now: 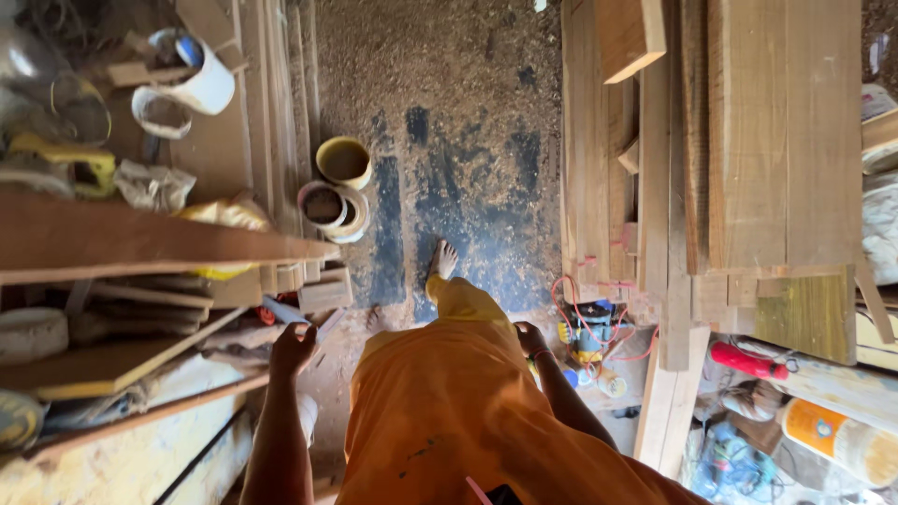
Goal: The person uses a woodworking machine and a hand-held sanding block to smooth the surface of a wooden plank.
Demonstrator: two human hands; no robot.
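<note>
I look straight down my orange clothes (pixel 449 402) to my bare foot (pixel 441 259) on a sawdust-strewn floor (pixel 458 122). My left hand (pixel 293 348) is raised beside the end of a stack of wooden boards (pixel 140 243) on the left, its fingers curled, close to a small board end (pixel 323 292); whether it touches the wood I cannot tell. My right hand (pixel 528 337) hangs by my hip with the fingers loosely curled and nothing in it, a band on its wrist.
Two round tins (pixel 344 161) (pixel 327 206) stand on the floor by the left boards. Planks (pixel 748 140) are piled on the right. Below them lie a power tool with red wires (pixel 589 332), a red-handled tool (pixel 748 361) and an orange bottle (pixel 832 435).
</note>
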